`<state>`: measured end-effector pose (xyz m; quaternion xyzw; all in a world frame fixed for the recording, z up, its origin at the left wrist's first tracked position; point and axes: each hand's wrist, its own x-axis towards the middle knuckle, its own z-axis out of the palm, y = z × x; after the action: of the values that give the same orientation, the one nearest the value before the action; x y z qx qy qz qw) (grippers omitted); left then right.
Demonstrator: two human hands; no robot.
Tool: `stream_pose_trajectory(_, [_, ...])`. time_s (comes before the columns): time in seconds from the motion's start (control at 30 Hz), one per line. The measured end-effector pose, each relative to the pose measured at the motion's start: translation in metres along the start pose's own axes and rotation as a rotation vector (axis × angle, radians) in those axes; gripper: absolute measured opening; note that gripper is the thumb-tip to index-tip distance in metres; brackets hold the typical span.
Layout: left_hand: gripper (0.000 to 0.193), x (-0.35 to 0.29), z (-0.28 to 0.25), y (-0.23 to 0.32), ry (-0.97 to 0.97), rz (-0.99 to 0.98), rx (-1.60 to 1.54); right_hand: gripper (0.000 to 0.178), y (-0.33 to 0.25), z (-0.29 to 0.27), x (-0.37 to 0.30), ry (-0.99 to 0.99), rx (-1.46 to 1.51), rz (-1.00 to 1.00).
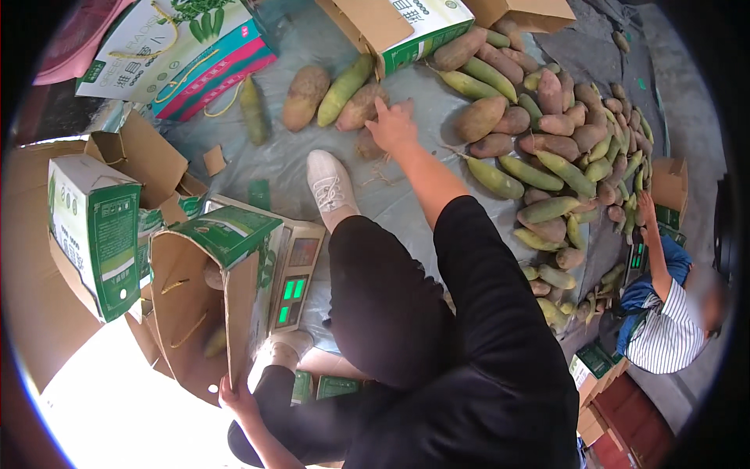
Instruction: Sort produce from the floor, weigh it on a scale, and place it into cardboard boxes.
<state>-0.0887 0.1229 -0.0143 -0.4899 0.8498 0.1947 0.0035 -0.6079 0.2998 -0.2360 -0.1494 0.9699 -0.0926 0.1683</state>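
Open carton: paperboard, matt inside, glossy outside | Carton handles: cord | Radishes: matt skin, rough in patches | Ground sheet: plastic film, glossy, wrinkled | Scale housing: smooth, plastic or metal unclear | Sleeve: matt cloth

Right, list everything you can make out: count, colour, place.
Green vegetables: many, green, mostly piled right of centre
Brownish vegetables: many, reddish-brown, same pile and upper centre
Open carton: one, brown and green, lower left
Other cartons: several, brown, white and green, around the edges
Scales: two, green-lit displays, lower left and far right
Basin: one, pink, upper left
Sheet: one, grey-blue, underneath
Co-worker: one, striped top, far right
Shoes: two, white, centre-left
Left hand: one, bare, gripping open carton's edge
Right hand: one, bare, at brownish vegetables
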Motion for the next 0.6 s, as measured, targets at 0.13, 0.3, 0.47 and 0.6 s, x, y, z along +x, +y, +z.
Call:
stream_pose_trajectory(0.13, [0.014, 0.003, -0.001, 0.009, -0.025, -0.069, -0.008, 0.061, 0.001, 0.004, 0.005, -0.048, 0.017, -0.01])
stream_pose_trajectory(0.3, [0.015, 0.002, -0.002, 0.007, -0.004, -0.101, -0.061, 0.06, 0.003, 0.005, 0.001, -0.054, -0.154, -0.119])
stream_pose_trajectory(0.47, [0.016, 0.0, -0.002, 0.003, 0.035, -0.102, -0.044, 0.06, 0.007, 0.006, 0.0, -0.077, -0.085, -0.127])
stream_pose_trajectory(0.6, [0.015, 0.002, -0.001, 0.015, -0.005, -0.142, -0.044, 0.058, 0.009, 0.005, 0.004, 0.001, -0.035, -0.071])
